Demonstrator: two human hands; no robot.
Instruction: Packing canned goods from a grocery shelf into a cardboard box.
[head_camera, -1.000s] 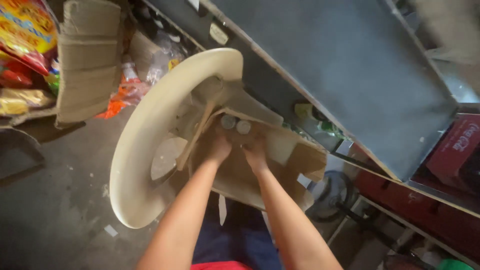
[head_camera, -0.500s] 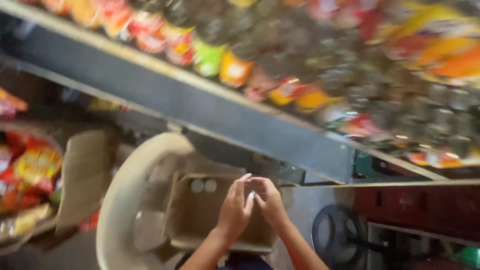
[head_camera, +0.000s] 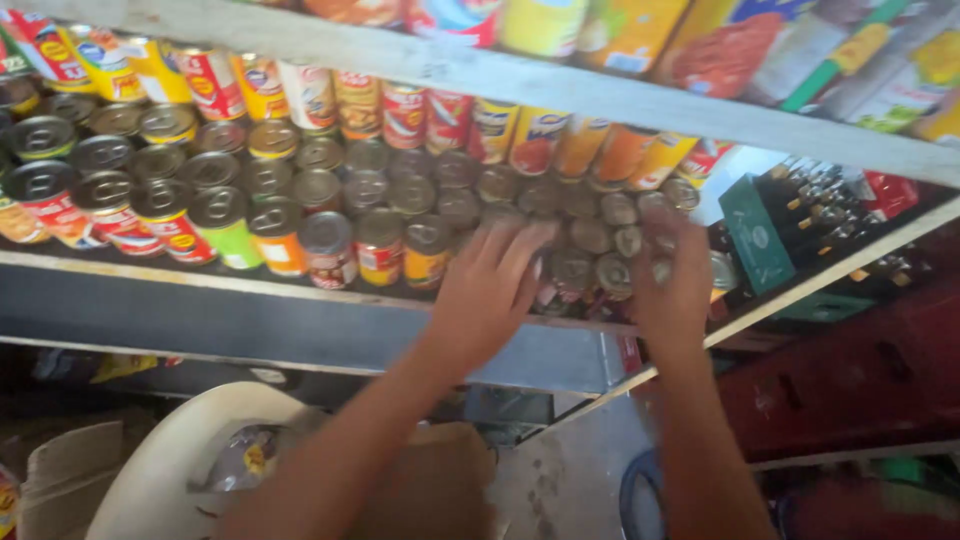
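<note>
Cans (head_camera: 590, 262) are being set on the shelf (head_camera: 300, 320) by both hands, left hand (head_camera: 492, 290) and right hand (head_camera: 672, 280) spread open, any hold blurred; steady placing is judged needed next.

Metal cans (head_camera: 330, 245) pack the shelf (head_camera: 250, 325), their tops dull grey with ring pulls, their paper labels glossy in red, yellow and green. The shelf's front edge looks like painted metal, matt blue-grey and scuffed. Up top, a rough pale wooden plank (head_camera: 560, 90). Below, a smooth cream plastic chair (head_camera: 150, 470) and matt brown cardboard (head_camera: 70, 465).
</note>
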